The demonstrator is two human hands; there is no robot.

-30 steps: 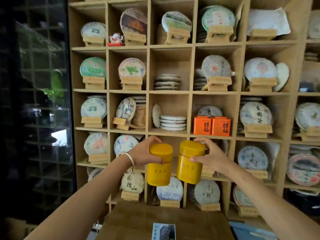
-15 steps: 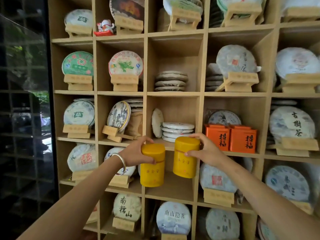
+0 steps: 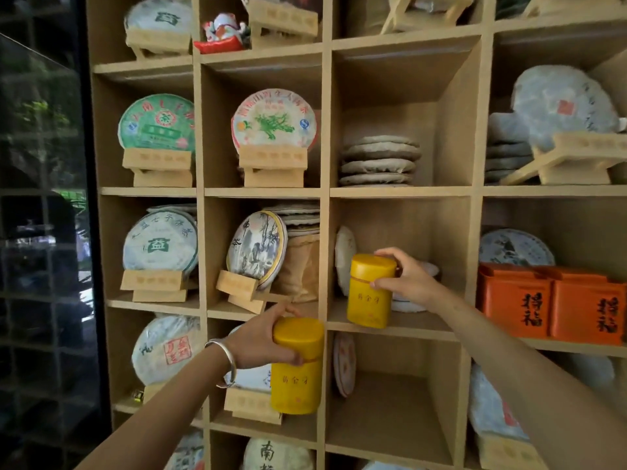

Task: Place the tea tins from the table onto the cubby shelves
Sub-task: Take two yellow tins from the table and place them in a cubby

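A wooden cubby shelf (image 3: 325, 191) filled with wrapped tea cakes on small stands is seen from the front. At lower left, a bracelet (image 3: 226, 361) is worn on the wrist of the left hand (image 3: 261, 340). Its fingers and thumb are curled round the lid end of a yellow tea tin (image 3: 297, 366), which is held upright in the air in front of the shelf's vertical divider. Further right, a second yellow tin (image 3: 369, 291) is stood upright on the front edge of a middle cubby's floor, gripped near its lid by the curled fingers and thumb of the right hand (image 3: 407, 279). Two orange boxes (image 3: 553, 300) are set in the next cubby to the right.
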